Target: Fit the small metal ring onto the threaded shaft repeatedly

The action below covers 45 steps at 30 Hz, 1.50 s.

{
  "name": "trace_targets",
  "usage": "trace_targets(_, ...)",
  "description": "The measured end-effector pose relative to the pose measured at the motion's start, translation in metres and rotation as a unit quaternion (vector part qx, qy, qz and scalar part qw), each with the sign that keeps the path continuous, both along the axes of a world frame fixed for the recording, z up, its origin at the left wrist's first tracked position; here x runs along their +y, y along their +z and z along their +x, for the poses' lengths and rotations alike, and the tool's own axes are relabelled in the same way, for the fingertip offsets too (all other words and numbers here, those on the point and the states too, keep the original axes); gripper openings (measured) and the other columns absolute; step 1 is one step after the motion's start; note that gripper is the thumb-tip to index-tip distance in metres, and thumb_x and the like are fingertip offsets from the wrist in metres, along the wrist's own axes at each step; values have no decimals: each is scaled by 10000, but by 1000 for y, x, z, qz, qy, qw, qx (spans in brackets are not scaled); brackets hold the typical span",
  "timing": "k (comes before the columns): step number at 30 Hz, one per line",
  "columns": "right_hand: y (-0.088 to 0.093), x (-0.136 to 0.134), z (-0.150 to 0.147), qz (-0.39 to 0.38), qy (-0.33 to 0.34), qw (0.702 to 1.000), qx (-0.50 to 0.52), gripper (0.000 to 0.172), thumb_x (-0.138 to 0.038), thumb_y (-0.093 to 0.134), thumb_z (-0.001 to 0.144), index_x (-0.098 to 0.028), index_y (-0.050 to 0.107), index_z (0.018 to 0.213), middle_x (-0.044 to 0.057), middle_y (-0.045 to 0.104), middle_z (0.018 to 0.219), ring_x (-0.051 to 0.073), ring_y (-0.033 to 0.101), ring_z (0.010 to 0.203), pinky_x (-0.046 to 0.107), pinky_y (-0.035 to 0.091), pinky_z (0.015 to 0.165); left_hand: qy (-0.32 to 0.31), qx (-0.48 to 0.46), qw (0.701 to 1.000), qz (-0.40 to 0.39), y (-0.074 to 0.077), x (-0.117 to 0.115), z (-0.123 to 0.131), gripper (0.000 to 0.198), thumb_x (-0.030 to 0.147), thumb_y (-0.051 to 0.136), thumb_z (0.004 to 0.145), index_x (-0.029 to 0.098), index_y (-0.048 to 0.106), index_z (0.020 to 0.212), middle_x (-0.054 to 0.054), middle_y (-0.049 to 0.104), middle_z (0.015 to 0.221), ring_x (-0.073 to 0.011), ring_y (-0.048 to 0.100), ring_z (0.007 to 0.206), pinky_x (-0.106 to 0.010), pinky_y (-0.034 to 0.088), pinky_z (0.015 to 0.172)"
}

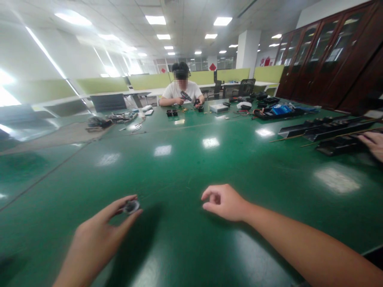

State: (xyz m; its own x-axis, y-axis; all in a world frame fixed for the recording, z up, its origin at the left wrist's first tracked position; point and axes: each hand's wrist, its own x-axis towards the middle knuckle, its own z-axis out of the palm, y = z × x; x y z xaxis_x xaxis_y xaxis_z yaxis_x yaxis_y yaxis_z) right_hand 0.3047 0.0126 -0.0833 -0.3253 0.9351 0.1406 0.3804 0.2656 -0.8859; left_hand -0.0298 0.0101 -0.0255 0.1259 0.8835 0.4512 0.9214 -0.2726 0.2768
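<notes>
My left hand (98, 235) is raised over the green table at the lower left. Between its thumb and fingers it holds a small round grey piece (131, 206) with a pale rim and a dark middle; its exact kind is too blurred to make out. My right hand (226, 202) hovers over the tabletop right of centre. Its fingers are curled, with a gap between thumb and forefinger, and nothing shows in it. A stretch of tabletop separates the two hands.
Across the green table (185, 167) a person (181, 89) holds a power drill (186, 96). Black trays (317, 127) and a rod (287, 137) lie at the right, beside another person's hand (374, 143). Tools (122, 116) lie back left, a blue bundle (281, 109) back right.
</notes>
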Motion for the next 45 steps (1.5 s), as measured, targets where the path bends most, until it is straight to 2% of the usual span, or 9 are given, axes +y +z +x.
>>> trace_targets(2,0,2,1,7,-34,999,26,205,-212,676,801,-162,688,1000,-35,614,648,102,539,564,214,418,573,-93,-13,995,-26,-3,12,40,404,448,695,802,279,657,1167,0,750,1009,-211,726,874,-289,597,745)
trace_targets(5,-3,6,3,21,-74,996,48,273,-136,647,787,-165,646,1058,-28,626,708,103,554,598,214,439,598,-198,-29,979,-44,-6,20,99,286,290,678,807,234,684,1087,-37,737,1018,-211,709,905,-325,584,835)
trace_targets(9,-11,8,4,30,-74,996,48,331,-46,615,744,-173,624,1049,-14,633,776,108,573,642,210,453,610,-273,-66,958,-50,-18,21,137,231,140,648,789,210,685,1005,-52,712,969,-203,674,896,-339,570,823)
trace_targets(12,-13,7,3,31,-56,997,38,361,-12,590,727,-180,622,1045,-13,635,791,107,579,651,205,455,609,-297,-104,947,-55,-34,19,137,270,73,619,780,208,679,1006,-62,699,1018,-206,652,966,-356,557,864)
trace_targets(15,-12,5,3,28,-50,998,27,366,-7,584,720,-183,625,1037,-12,638,795,109,584,654,208,459,613,-281,-154,943,-93,-44,16,134,337,45,629,762,221,678,1046,-46,707,1056,-199,660,996,-365,553,914)
trace_targets(18,-10,5,3,23,-43,999,21,355,-12,584,724,-186,630,1030,-9,644,799,112,591,656,212,462,612,-263,-226,924,-161,-43,14,136,297,110,681,781,229,680,1054,-24,722,1045,-184,685,965,-349,568,912)
trace_targets(22,-10,5,2,16,-45,999,21,318,-14,585,722,-180,626,990,-10,641,786,110,587,649,208,460,601,-271,-314,876,-244,-40,16,139,292,129,730,757,198,671,1034,-29,728,1031,-171,701,924,-335,581,917)
trace_targets(32,-7,3,1,-11,-47,999,17,266,-36,605,730,-165,640,960,-6,646,771,111,578,645,215,466,610,-291,-400,804,-330,-47,21,137,263,212,680,827,179,619,1080,-60,715,1063,-195,691,996,-355,556,952)
trace_targets(45,-10,2,0,4,-32,999,18,273,-42,609,749,-171,655,984,0,656,787,120,583,656,227,476,619,-286,-410,799,-333,-48,23,138,271,256,679,836,178,599,1083,-55,695,1066,-190,663,1008,-322,520,947)
